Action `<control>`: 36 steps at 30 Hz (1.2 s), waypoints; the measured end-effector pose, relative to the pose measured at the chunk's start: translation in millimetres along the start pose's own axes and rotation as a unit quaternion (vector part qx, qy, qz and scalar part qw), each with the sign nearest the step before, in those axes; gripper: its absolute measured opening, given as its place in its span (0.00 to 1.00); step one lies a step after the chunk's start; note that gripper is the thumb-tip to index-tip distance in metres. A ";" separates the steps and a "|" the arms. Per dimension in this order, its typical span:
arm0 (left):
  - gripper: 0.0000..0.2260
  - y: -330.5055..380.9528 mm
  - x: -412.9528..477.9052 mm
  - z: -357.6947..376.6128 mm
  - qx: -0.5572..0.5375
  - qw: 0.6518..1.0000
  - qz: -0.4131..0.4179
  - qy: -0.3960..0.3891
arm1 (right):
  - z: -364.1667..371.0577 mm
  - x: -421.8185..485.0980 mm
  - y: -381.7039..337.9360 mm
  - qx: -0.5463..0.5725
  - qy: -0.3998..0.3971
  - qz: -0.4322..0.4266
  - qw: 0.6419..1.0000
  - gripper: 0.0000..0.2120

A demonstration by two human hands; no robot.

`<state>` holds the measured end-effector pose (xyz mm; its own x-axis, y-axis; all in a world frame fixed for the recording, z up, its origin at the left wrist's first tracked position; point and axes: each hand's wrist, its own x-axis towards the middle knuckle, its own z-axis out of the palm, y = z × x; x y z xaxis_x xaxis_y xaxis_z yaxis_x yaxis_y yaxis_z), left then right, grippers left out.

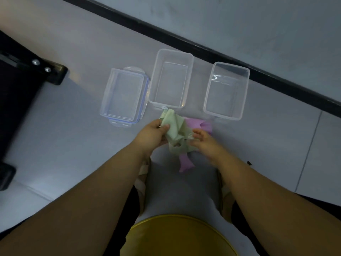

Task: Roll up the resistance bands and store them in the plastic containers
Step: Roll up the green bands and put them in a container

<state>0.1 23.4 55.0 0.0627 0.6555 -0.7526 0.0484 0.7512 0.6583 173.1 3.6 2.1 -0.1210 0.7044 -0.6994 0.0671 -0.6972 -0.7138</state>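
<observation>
Past yellow shirt (180, 235), down to green resistance band (175, 130): crumpled, not yet rolled, pinched thumb-to-fingers in left grip (151, 134), probably to tease it free. Curled at its other end, right grip (204, 142), blurred; cannot tell if holding. Tangled under both grips, purple resistance band (195, 123). Just beyond left grip, open plastic container (171, 106); beyond right grip, second open container (224, 115). Lid (123, 97) set aside further left, on floor (73, 145).

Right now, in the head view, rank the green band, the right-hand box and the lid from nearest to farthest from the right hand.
1. The green band: at the fingertips of the right hand, just to its left.
2. The right-hand box: on the floor beyond the hand, slightly to its right.
3. The lid: farthest, well off to the left.
</observation>
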 end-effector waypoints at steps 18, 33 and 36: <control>0.08 38.1 -17.0 -35.0 -0.231 0.958 -0.076 0.152 | -20.6 -15.6 -40.1 -0.020 -0.015 -0.036 0.999 0.06; 0.13 98.7 -89.5 -32.5 -0.057 0.995 -0.007 0.084 | -39.2 -131.9 -179.1 -0.104 -0.014 -0.181 0.978 0.09; 0.17 97.1 -93.6 -13.5 0.157 0.980 0.069 0.103 | -30.7 -139.7 -175.2 -0.101 -0.026 -0.199 0.975 0.11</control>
<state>-14.5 36.1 189.2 -0.1102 0.7753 -0.6219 0.3591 0.6145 0.7024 208.6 31.4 223.6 -0.2276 0.9018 -0.3675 0.1970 -0.3269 -0.9243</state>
